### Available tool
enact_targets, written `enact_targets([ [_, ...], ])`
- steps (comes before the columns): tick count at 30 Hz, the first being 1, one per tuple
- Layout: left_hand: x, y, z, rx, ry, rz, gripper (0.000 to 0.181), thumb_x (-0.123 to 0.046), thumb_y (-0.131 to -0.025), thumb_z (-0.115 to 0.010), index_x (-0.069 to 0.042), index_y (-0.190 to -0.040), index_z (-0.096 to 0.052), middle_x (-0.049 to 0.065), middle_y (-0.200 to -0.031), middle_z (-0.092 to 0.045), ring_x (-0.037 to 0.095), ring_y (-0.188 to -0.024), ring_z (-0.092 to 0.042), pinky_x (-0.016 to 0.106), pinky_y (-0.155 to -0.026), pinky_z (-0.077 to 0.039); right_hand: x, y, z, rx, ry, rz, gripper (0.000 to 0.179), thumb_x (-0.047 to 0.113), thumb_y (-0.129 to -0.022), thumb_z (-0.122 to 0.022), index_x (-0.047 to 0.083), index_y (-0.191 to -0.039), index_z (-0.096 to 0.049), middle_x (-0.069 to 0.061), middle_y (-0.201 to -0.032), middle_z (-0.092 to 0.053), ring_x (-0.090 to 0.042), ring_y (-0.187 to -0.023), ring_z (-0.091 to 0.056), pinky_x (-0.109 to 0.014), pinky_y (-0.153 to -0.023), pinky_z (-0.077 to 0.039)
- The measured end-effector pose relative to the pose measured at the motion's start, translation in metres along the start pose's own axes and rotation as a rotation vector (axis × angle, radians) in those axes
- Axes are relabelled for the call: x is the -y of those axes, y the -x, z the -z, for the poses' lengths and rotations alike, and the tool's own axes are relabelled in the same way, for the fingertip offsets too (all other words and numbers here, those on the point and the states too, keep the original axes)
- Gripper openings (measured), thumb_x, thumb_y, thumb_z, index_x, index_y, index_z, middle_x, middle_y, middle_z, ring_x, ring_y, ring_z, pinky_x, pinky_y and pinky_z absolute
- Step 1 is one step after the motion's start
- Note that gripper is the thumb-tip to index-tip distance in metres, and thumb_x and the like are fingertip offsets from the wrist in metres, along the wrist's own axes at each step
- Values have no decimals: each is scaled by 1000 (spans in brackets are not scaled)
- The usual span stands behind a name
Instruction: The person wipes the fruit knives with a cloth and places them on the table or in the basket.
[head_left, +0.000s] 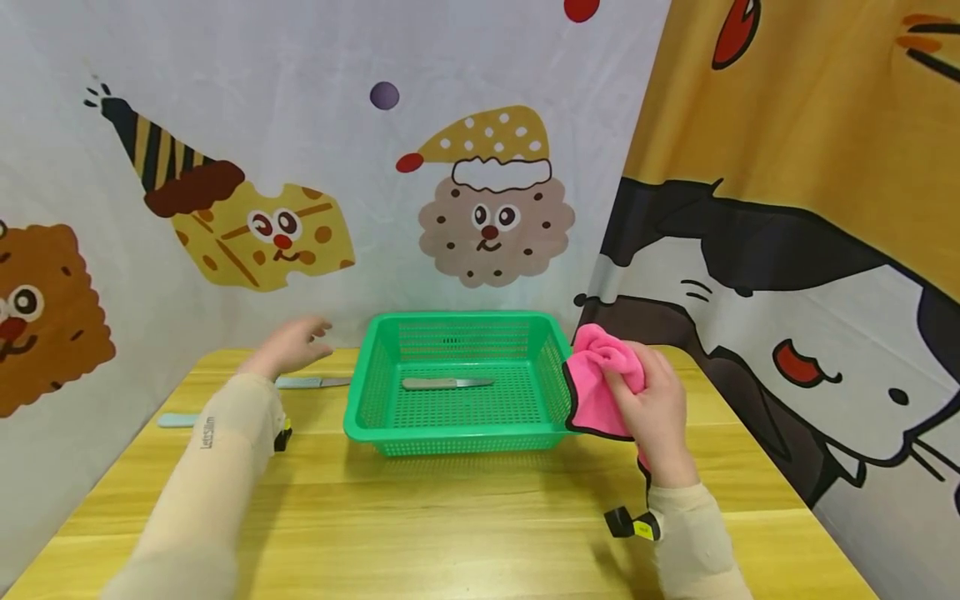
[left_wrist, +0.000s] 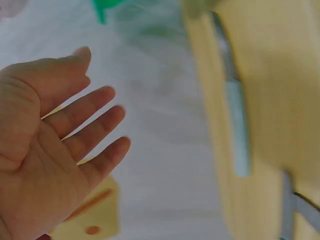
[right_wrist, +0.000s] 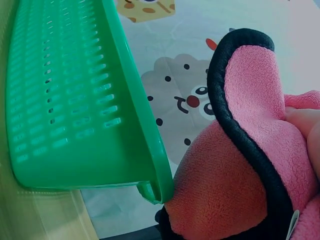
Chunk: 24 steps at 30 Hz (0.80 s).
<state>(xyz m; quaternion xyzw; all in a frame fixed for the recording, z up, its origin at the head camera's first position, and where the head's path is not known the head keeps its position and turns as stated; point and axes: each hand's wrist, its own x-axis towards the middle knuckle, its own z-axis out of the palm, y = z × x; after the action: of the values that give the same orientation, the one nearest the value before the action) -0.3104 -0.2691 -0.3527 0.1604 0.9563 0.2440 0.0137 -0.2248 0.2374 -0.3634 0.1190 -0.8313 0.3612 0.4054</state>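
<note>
Cloth (head_left: 596, 400), pink with black trim, is bunched in the grip of the right hand (head_left: 656, 412), right there at the right end of the green basket (head_left: 457, 434)! Over on the other side, the left hand (head_left: 288, 346) hovers, grip slack, holding nothing, near a blue-handled knife (head_left: 303, 382) on the table (head_left: 450, 525), while a beige-handled knife (head_left: 447, 384) lies flat inside the basket.

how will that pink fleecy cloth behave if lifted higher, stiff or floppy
The pink fleecy cloth with black edging likely hangs floppy, as it bunches and droops from the right hand. Its fuzzy surface suggests decent grip. Soft folds hint at little weight.
</note>
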Motion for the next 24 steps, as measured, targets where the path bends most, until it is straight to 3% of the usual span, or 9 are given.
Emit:
enact_targets([
  [7, 38, 3, -23, -20, -50, 80, 61, -11, -93, -67, 15, -140, -40, 39, -138, -42, 56, -126, -40, 65, -104, -32, 3, 5, 3, 14, -5, 47, 34, 9, -78, -84, 5, -108, -71, -12, -101, -68, -25, -89, -58, -32, -72, -41],
  [11, 51, 2, -35, -14, -57, 127, 65, -10, -90, -68, 16, -141, -38, 39, -141, -38, 57, -128, -36, 65, -106, -28, 6, 11, 3, 45, -13, 72, 34, 9, -77, -84, 8, -109, -72, -8, -101, -68, -23, -91, -59, -28, -74, -43],
  [21, 55, -2, -55, 25, -81, 201, 69, -10, -89, -70, 10, -145, -36, 36, -142, -41, 56, -128, -39, 66, -105, -30, 23, 18, -4, 94, -83, 171, 38, 4, -74, -85, 10, -109, -72, -5, -99, -67, -20, -90, -58, -29, -75, -44],
  [24, 54, 0, -60, 55, -51, 260, 73, -7, -88, -70, 5, -150, -32, 32, -145, -40, 55, -130, -37, 67, -105, -30, 28, 19, -5, 99, -108, 199, 40, 1, -72, -85, 11, -109, -72, -4, -101, -67, -19, -90, -58, -25, -76, -44],
])
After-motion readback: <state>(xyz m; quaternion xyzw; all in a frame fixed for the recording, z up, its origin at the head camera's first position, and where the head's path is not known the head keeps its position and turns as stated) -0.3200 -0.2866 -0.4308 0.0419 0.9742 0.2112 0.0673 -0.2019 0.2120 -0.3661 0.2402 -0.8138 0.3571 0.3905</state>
